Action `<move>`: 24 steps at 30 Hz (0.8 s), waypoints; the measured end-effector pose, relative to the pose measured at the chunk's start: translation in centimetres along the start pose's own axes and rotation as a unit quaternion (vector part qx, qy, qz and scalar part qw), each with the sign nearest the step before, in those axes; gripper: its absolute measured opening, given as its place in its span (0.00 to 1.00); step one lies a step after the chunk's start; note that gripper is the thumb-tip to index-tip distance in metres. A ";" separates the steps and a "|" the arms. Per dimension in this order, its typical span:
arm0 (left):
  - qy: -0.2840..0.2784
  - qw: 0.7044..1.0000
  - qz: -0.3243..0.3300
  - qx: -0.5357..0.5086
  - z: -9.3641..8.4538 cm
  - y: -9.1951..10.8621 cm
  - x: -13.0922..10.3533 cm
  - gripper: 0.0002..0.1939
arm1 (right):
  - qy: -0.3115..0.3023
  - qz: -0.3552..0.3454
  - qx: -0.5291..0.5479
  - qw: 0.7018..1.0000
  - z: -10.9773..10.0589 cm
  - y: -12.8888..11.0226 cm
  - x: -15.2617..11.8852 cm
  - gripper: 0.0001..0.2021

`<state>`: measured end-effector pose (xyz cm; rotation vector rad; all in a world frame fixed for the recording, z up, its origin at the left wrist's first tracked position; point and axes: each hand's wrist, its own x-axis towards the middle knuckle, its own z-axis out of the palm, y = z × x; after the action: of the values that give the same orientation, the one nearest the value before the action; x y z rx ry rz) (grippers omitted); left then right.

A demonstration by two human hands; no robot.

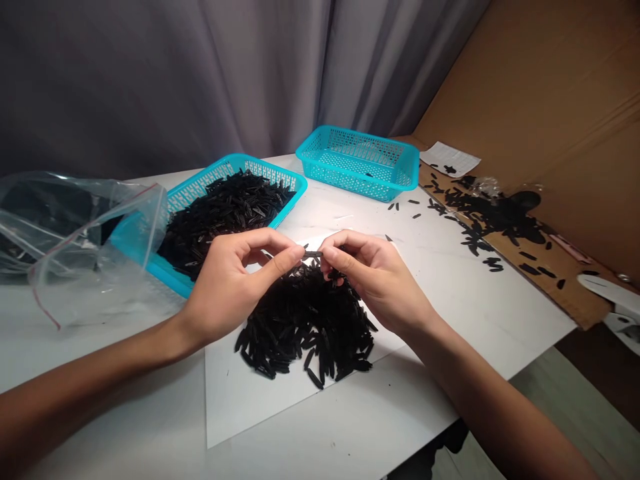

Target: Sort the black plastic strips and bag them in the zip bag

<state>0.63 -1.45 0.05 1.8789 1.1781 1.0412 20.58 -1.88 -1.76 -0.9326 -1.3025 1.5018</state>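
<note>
A small, narrow black strip (313, 254) is stretched level between my two hands, above a loose heap of similar black pieces (300, 327) on a white sheet (230, 407). My left hand (245, 273) pinches its left end between thumb and index finger. At the other end, the thumb and index finger of my right hand (370, 267) are closed on it. More black pieces (336, 274) show under the curled fingers of my right hand. What kind of pieces these are I cannot make out.
Behind my left hand stands a blue basket (295, 200) piled with black pieces. Another blue basket (350, 171) is farther back. A clear zip bag (100, 267) lies at left. On the right, black pieces (500, 213) are scattered over cardboard (575, 293), near a white tool (607, 291).
</note>
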 end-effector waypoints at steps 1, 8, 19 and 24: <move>0.015 0.999 0.016 0.028 -0.3 -0.1 0.1 0.08 | 0.001 0.012 0.011 1.000 0.0 0.0 0.0 0.10; 0.172 0.926 0.177 0.285 -3.3 -1.8 2.1 0.09 | 0.017 0.131 0.110 0.985 0.0 0.3 0.3 0.09; -0.021 0.942 0.281 0.184 -0.7 -2.1 0.9 0.02 | -0.066 0.045 0.030 0.996 0.1 0.7 0.0 0.10; -0.034 0.980 0.164 0.111 -0.8 -1.5 0.8 0.03 | -0.039 -0.015 -0.030 0.999 0.4 0.6 -0.3 0.09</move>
<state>-0.45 -0.02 -0.64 2.3247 0.9994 1.0399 20.21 -2.27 -2.27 -0.8969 -1.4174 1.4959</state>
